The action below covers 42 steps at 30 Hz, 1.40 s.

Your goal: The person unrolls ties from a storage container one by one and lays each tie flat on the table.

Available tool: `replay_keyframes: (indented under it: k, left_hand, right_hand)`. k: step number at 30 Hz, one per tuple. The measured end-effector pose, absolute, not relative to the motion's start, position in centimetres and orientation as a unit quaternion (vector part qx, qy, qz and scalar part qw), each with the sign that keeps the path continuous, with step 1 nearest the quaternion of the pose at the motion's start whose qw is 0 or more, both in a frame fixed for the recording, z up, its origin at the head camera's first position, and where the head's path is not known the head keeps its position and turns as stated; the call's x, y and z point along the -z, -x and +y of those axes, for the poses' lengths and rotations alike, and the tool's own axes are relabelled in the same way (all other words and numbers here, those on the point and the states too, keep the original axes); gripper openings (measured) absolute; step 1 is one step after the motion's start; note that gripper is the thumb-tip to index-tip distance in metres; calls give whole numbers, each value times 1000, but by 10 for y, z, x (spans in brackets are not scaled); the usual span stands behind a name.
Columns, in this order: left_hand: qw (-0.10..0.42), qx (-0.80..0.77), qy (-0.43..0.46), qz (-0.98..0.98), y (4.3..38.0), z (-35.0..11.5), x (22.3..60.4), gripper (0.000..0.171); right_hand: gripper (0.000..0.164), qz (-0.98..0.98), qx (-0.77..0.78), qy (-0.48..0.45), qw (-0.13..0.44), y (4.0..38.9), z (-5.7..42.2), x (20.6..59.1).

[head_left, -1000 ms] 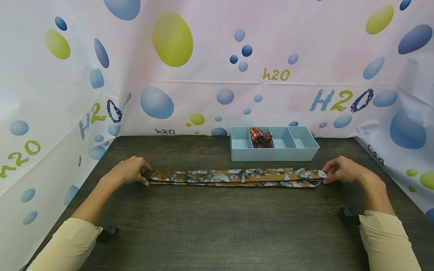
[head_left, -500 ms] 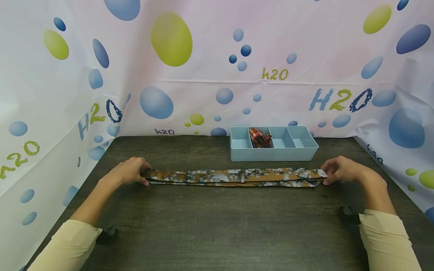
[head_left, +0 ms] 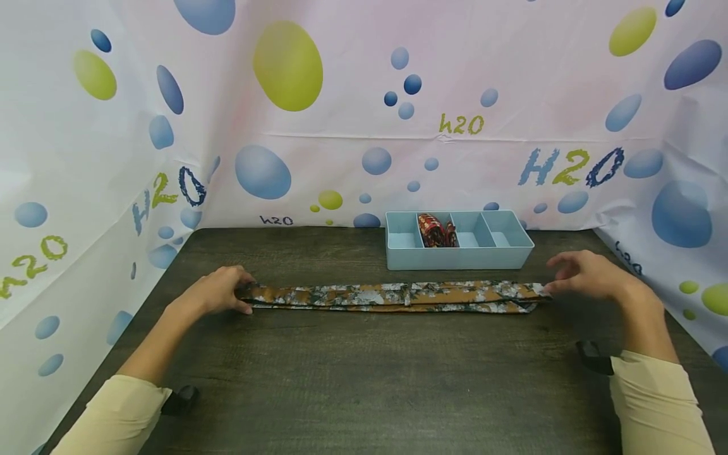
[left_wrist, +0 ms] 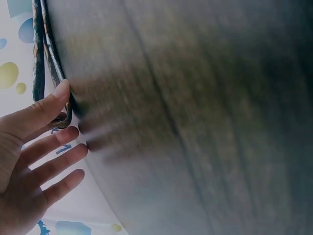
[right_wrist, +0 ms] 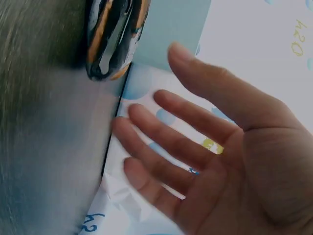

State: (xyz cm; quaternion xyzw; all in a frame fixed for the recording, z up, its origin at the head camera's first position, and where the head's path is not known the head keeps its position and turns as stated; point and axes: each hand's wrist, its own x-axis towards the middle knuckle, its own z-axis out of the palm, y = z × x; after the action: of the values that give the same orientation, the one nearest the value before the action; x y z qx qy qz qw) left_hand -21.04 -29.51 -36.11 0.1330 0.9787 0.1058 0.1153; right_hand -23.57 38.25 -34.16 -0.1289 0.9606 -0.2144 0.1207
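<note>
A folded necktie (head_left: pixel 364 297), orange-brown with white and dark flowers, lies stretched sideways across the table. At its left end my left hand (head_left: pixel 218 291) pinches the fold between thumb and index finger, the other fingers spread, as the left wrist view shows. Off the right end, my right hand (head_left: pixel 591 275) hovers with its fingers loosely extended. In the right wrist view a gap separates this hand's fingers (right_wrist: pixel 171 142) from the looped end of the necktie (right_wrist: pixel 112 44).
Behind the necktie stands a light-blue divided box (head_left: pixel 461 259) with several compartments. A rolled red patterned cloth (head_left: pixel 432 230) sits in one of them. Printed sheeting (head_left: pixel 341 126) walls the back and sides of the dark wooden table (head_left: pixel 364 379).
My right hand has let go of the necktie's right end and moved slightly up and to the right. My left hand stays at the left end.
</note>
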Motion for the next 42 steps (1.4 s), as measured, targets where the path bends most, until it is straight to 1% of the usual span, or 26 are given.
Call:
replay_keyframes:
  k: [7, 11, 14, 17, 25, 30, 36, 42]
  left_hand:
    - [120, -115, -120, 979, 203, -298, 363, 73]
    - [116, -107, -114, 981, 202, -298, 362, 76]
    - [119, -104, -114, 981, 202, -297, 361, 77]
    - [118, -102, -116, 981, 203, -297, 360, 77]
    - [113, -96, -117, 982, 203, -295, 359, 77]
    - [119, -91, -114, 982, 203, -294, 361, 77]
    - [121, -92, -123, 981, 204, -294, 361, 78]
    - [116, -87, -130, 981, 207, -294, 357, 74]
  right_hand:
    - [44, 967, 216, 131, -32, 241, 363, 350]
    - [46, 960, 232, 117, -106, 244, 352, 356]
    - [51, 955, 245, 102, -132, 246, 349, 359]
    - [56, 953, 261, 91, -126, 250, 347, 360]
    - [67, 955, 276, 74, -78, 261, 339, 360]
    - [69, 960, 266, 69, -62, 268, 337, 361]
    - [70, 962, 256, 71, -61, 274, 333, 362]
    - [70, 962, 259, 66, -56, 275, 333, 360]
